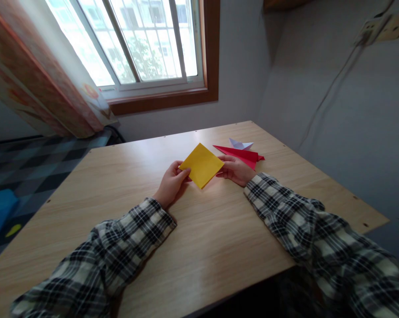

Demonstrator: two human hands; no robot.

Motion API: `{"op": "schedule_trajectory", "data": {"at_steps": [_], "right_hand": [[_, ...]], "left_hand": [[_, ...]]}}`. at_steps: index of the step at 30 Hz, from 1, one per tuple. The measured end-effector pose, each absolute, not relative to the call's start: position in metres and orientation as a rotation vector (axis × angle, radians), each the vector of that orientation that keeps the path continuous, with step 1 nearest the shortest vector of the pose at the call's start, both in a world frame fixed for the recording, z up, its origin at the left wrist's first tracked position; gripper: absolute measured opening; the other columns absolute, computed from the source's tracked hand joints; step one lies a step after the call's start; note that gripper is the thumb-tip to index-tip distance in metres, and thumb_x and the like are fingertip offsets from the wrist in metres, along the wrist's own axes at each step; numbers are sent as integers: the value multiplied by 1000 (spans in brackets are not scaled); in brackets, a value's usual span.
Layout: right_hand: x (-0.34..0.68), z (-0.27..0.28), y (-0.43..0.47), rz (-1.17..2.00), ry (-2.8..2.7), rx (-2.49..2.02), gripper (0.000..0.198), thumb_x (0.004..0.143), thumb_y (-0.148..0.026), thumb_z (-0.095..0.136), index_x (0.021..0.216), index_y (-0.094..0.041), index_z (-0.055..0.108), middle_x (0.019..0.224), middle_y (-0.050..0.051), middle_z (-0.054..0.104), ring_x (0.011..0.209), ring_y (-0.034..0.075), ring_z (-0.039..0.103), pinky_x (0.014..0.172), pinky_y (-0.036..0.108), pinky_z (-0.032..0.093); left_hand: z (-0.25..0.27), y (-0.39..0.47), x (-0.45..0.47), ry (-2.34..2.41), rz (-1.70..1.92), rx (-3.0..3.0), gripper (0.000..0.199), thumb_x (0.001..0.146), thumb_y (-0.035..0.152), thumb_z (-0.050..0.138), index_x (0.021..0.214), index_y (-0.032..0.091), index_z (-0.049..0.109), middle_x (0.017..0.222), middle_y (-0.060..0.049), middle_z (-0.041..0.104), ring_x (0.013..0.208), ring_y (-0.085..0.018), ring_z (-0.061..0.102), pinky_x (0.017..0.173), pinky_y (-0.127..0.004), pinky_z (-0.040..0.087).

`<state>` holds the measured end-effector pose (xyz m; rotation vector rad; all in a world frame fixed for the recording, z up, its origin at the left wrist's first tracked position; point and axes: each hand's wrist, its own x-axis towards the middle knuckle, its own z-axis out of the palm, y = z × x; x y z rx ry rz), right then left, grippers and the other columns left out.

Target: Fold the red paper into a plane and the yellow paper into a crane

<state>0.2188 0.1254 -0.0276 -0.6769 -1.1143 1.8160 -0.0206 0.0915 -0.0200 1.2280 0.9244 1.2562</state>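
Observation:
Between my hands, a yellow folded square of paper (pixel 202 166) is held up above the table, turned so one corner points down. My left hand (pixel 173 180) pinches its left corner, thumb on the front face. At the opposite corner, my right hand (pixel 235 169) grips the paper, with the fingertips partly hidden behind it. A red paper airplane (pixel 244 154) lies just beyond my right hand, which covers part of it. Behind the airplane sits a small white paper boat (pixel 241 144).
The light wooden table (pixel 199 260) reaches toward the window wall. A barred window (pixel 146 44) and a flowered curtain (pixel 50 70) are at the back left. To the left, a blue object (pixel 1 210) lies on a checkered cloth (pixel 37 170). A cable (pixel 332 86) hangs from an outlet on the right wall.

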Motion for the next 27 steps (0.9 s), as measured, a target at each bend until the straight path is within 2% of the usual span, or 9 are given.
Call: {"op": "schedule_trajectory", "data": {"at_steps": [4, 8, 12, 16, 19, 22, 27], "right_hand": [[218, -26, 122, 1755, -1140, -709, 43, 77, -20, 76, 118, -24, 63, 112, 6, 72, 89, 17, 71, 70, 26, 63], [218, -23, 118, 1620, -1200, -724, 64, 78, -22, 74, 137, -31, 51, 127, 6, 65, 103, 21, 68, 79, 35, 64], [218, -23, 116, 1592, -1192, -714, 50, 74, -23, 75, 123, -27, 63, 127, 7, 65, 110, 24, 66, 89, 39, 61], [217, -24, 116, 1617, -1184, -744, 34, 71, -22, 76, 105, -22, 71, 114, 7, 72, 106, 24, 68, 93, 40, 59], [218, -25, 116, 1624, -1218, -791, 28, 70, -19, 76, 98, -22, 74, 108, 6, 74, 101, 21, 69, 91, 36, 59], [223, -24, 117, 1661, -1291, -825, 24, 71, -16, 73, 95, -22, 74, 107, 6, 74, 95, 19, 70, 86, 33, 60], [233, -23, 119, 1747, -1377, -877, 16, 74, -14, 73, 89, -19, 75, 99, 7, 74, 88, 16, 70, 80, 27, 60]], "left_hand": [[-22, 93, -22, 935, 1248, 1237, 30, 78, 27, 75, 98, 18, 54, 87, -1, 69, 71, -11, 65, 63, -19, 51], [-22, 92, -22, 954, 1228, 1242, 35, 78, 30, 75, 103, 19, 54, 84, -1, 69, 69, -11, 65, 60, -19, 50], [-22, 92, -22, 957, 1227, 1238, 35, 79, 28, 75, 106, 19, 54, 85, -2, 69, 70, -12, 65, 61, -20, 50], [-21, 90, -22, 956, 1239, 1238, 36, 80, 27, 74, 109, 19, 54, 84, -1, 68, 72, -13, 65, 63, -22, 51], [-18, 87, -22, 1002, 1236, 1262, 48, 81, 27, 73, 123, 19, 52, 74, 3, 63, 67, -12, 62, 62, -22, 49], [-18, 85, -21, 1022, 1217, 1288, 58, 83, 28, 72, 134, 20, 46, 73, 3, 61, 67, -13, 62, 63, -24, 49], [-23, 86, -20, 1101, 1183, 1460, 54, 84, 27, 70, 135, 21, 51, 67, 6, 53, 60, -11, 55, 59, -24, 47]]}}
